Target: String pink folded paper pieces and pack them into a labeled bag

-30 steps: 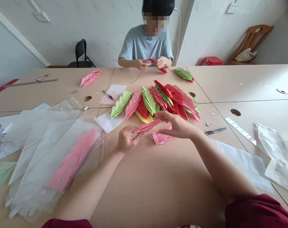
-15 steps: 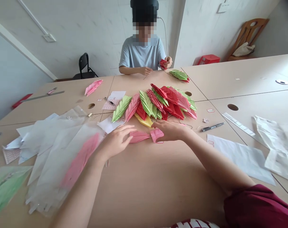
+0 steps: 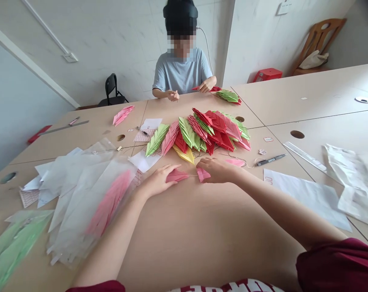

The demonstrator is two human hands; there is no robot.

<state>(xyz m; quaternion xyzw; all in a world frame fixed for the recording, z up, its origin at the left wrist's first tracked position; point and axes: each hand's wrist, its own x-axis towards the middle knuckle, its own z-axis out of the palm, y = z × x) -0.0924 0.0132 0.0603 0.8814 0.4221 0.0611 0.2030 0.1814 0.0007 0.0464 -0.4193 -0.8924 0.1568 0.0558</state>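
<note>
Left hand (image 3: 158,181): fingers flat on a folded pink paper piece (image 3: 176,175). Right hand (image 3: 217,170): over a second pink piece (image 3: 203,174), grip impossible to tell. Hands apart, thin thread (image 3: 190,175) between the pieces, on the tabletop (image 3: 202,231). Beyond: plastic sleeves (image 3: 80,190) left, ballpoint pen (image 3: 270,159) right, heaped red, pink, green and yellow folded paper (image 3: 202,134), seated person (image 3: 180,73) opposite.
</note>
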